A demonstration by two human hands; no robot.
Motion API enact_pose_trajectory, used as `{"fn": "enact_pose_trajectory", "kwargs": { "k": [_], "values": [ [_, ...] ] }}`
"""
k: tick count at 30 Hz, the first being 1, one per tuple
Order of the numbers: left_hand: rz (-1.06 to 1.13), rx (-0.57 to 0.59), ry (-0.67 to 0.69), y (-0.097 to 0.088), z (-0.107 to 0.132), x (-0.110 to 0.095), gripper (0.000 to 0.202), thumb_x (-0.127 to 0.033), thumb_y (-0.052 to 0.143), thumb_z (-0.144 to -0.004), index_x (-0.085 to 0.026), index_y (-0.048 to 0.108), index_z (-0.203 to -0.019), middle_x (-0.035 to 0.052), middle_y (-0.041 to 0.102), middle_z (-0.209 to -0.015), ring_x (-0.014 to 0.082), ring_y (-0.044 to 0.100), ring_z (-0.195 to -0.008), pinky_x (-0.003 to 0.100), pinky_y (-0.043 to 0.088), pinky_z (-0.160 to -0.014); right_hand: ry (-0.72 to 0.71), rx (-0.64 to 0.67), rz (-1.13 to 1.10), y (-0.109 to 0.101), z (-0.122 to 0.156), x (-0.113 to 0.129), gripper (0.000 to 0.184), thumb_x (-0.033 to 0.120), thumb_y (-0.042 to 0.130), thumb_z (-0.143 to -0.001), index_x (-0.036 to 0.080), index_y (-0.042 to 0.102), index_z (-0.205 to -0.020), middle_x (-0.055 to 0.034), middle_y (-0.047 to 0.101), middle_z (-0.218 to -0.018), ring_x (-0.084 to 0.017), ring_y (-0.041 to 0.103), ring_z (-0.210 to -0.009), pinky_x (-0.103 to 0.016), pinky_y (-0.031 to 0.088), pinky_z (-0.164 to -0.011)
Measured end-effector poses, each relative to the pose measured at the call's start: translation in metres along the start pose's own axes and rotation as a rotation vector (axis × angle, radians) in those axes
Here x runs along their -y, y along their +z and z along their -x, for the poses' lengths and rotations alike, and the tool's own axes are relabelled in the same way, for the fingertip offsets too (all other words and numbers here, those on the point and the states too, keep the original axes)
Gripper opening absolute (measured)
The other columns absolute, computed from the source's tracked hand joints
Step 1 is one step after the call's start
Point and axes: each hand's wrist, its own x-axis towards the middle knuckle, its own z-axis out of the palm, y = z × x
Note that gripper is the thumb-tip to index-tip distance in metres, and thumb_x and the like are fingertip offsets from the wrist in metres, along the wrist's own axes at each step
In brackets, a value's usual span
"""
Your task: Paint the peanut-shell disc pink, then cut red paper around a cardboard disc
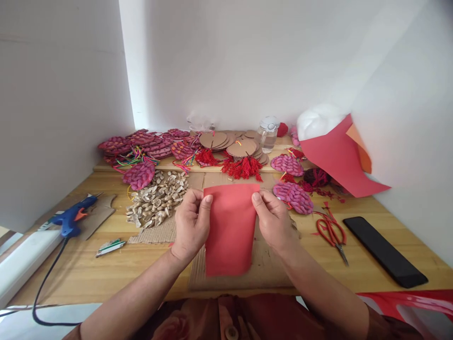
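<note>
A rectangular sheet of red paper [230, 231] hangs between my two hands over the cardboard on the table. My left hand [193, 219] pinches its upper left corner, thumb on the near face. At the upper right corner, my right hand [274, 217] grips the paper the same way, fingers curled behind. The lower part of the sheet drops toward me. Beneath it lies a flat piece of cardboard [272, 271], partly covered. Left of my left hand is a heap of peanut shells [159, 200] on corrugated cardboard.
A blue glue gun [72, 218] with its cord lies at the left. Red-handled scissors [332, 233] and a black phone [384, 250] are at the right. Behind stand woven purple-pink pieces [292, 196], cardboard discs [242, 147], red tassels [244, 168], a bottle [268, 134] and larger red paper [339, 153].
</note>
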Motion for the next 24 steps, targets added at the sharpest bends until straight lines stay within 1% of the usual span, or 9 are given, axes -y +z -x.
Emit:
{"fn": "enact_pose_trajectory", "kwargs": {
  "k": [4, 8, 10, 13, 16, 18, 20, 22, 24],
  "values": [
    [0.042, 0.000, -0.016, -0.001, 0.000, 0.005, 0.022, -0.038, 0.053, -0.098, -0.022, 0.051, -0.083, -0.0027, 0.047, -0.072, 0.0147, 0.042, -0.065, 0.027, 0.037, -0.062, -0.003, -0.026, -0.005, 0.002, -0.001, 0.014, 0.044, 0.059, 0.048, -0.095, 0.023, 0.048, -0.070, 0.0012, 0.046, -0.070, -0.015, 0.042, -0.070, -0.028, 0.037, -0.064],
    [0.148, 0.062, -0.092, -0.003, 0.002, 0.006, 0.027, -0.043, 0.057, -0.096, -0.022, 0.050, -0.081, -0.0033, 0.044, -0.070, 0.0142, 0.038, -0.061, 0.026, 0.033, -0.057, 0.007, -0.054, 0.047, 0.000, 0.001, 0.031, 0.044, 0.051, 0.051, -0.096, 0.022, 0.043, -0.063, 0.0026, 0.042, -0.066, -0.014, 0.039, -0.065, -0.029, 0.034, -0.063],
    [0.203, 0.068, -0.120, -0.004, 0.003, 0.005, 0.027, -0.043, 0.060, -0.095, -0.022, 0.051, -0.081, -0.0037, 0.043, -0.069, 0.0138, 0.036, -0.060, 0.025, 0.032, -0.056, 0.011, -0.065, 0.077, -0.003, 0.002, 0.038, 0.044, 0.047, 0.055, -0.094, 0.022, 0.044, -0.061, 0.0023, 0.044, -0.064, -0.014, 0.040, -0.066, -0.029, 0.033, -0.064],
    [0.208, 0.036, -0.122, -0.006, 0.004, 0.004, 0.026, -0.043, 0.062, -0.094, -0.023, 0.050, -0.082, -0.0037, 0.044, -0.069, 0.0140, 0.037, -0.060, 0.026, 0.033, -0.056, 0.022, -0.052, 0.081, -0.005, 0.002, 0.048, 0.038, 0.043, 0.057, -0.093, 0.022, 0.052, -0.062, 0.0006, 0.052, -0.068, -0.016, 0.047, -0.070, -0.030, 0.036, -0.065],
    [0.147, 0.035, -0.099, -0.007, 0.004, 0.004, 0.026, -0.044, 0.062, -0.093, -0.023, 0.051, -0.081, -0.0031, 0.046, -0.069, 0.0149, 0.039, -0.060, 0.026, 0.033, -0.055, 0.050, -0.022, 0.058, -0.006, 0.003, 0.055, 0.023, 0.040, 0.066, -0.086, 0.024, 0.065, -0.070, -0.0001, 0.063, -0.074, -0.017, 0.054, -0.070, -0.030, 0.038, -0.062],
    [0.128, 0.045, -0.077, -0.008, 0.004, 0.004, 0.025, -0.043, 0.062, -0.093, -0.023, 0.052, -0.081, -0.0032, 0.046, -0.068, 0.0153, 0.039, -0.059, 0.027, 0.034, -0.054, 0.069, -0.002, 0.048, -0.006, 0.003, 0.056, 0.016, 0.040, 0.072, -0.082, 0.026, 0.072, -0.075, 0.0001, 0.067, -0.076, -0.017, 0.056, -0.067, -0.030, 0.038, -0.059],
    [0.132, 0.023, -0.058, -0.007, 0.003, 0.004, 0.024, -0.041, 0.062, -0.094, -0.024, 0.052, -0.081, -0.0030, 0.047, -0.069, 0.0155, 0.040, -0.061, 0.027, 0.035, -0.056, 0.079, 0.004, 0.032, -0.006, 0.003, 0.053, 0.020, 0.043, 0.069, -0.084, 0.026, 0.074, -0.074, -0.0003, 0.066, -0.074, -0.017, 0.056, -0.067, -0.030, 0.038, -0.058],
    [0.156, -0.007, -0.061, -0.007, 0.002, 0.003, 0.022, -0.041, 0.062, -0.093, -0.024, 0.053, -0.082, -0.0029, 0.048, -0.071, 0.0154, 0.041, -0.063, 0.027, 0.036, -0.058, 0.072, -0.002, -0.001, -0.004, 0.002, 0.046, 0.028, 0.045, 0.063, -0.088, 0.024, 0.072, -0.072, -0.0005, 0.063, -0.072, -0.017, 0.055, -0.070, -0.030, 0.038, -0.060],
    [0.192, -0.014, -0.087, -0.006, 0.001, 0.002, 0.022, -0.040, 0.063, -0.093, -0.023, 0.054, -0.082, -0.0028, 0.049, -0.072, 0.0149, 0.041, -0.063, 0.027, 0.037, -0.059, 0.050, 0.000, -0.043, -0.003, 0.001, 0.038, 0.033, 0.046, 0.059, -0.091, 0.023, 0.067, -0.068, 0.0000, 0.057, -0.068, -0.017, 0.052, -0.072, -0.029, 0.037, -0.061]
  ]
}}
